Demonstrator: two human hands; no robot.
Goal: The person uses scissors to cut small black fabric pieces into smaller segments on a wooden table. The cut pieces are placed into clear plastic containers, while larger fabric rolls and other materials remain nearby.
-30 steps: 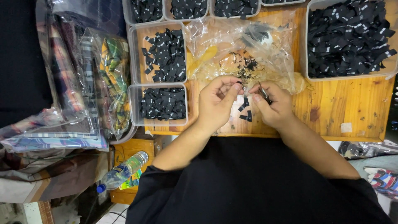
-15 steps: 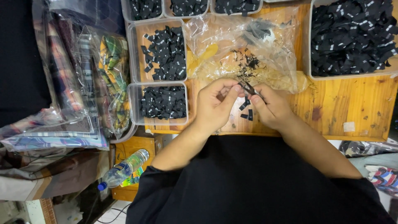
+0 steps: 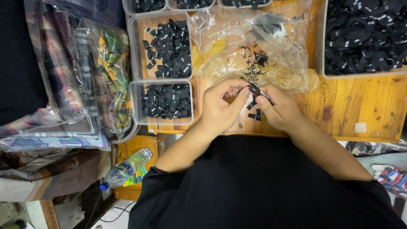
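Observation:
My left hand [image 3: 220, 106] and my right hand [image 3: 277, 108] meet over the wooden table [image 3: 360, 110], both pinching one small black fabric label [image 3: 254, 90] between thumbs and fingers. A few loose black labels [image 3: 255, 114] lie on the wood just under my fingers. Behind my hands lies a crumpled clear plastic bag [image 3: 254, 46] with dark scraps inside.
Clear plastic trays of black labels stand at the left [image 3: 167, 101], behind it [image 3: 167, 46] and at the far right [image 3: 364, 38]. Bagged patterned fabric [image 3: 85, 85] is piled off the table's left edge. A water bottle [image 3: 125, 168] lies below.
My hands have stayed at the same spot, the fingers working the black label; my right fingers have closed further over it.

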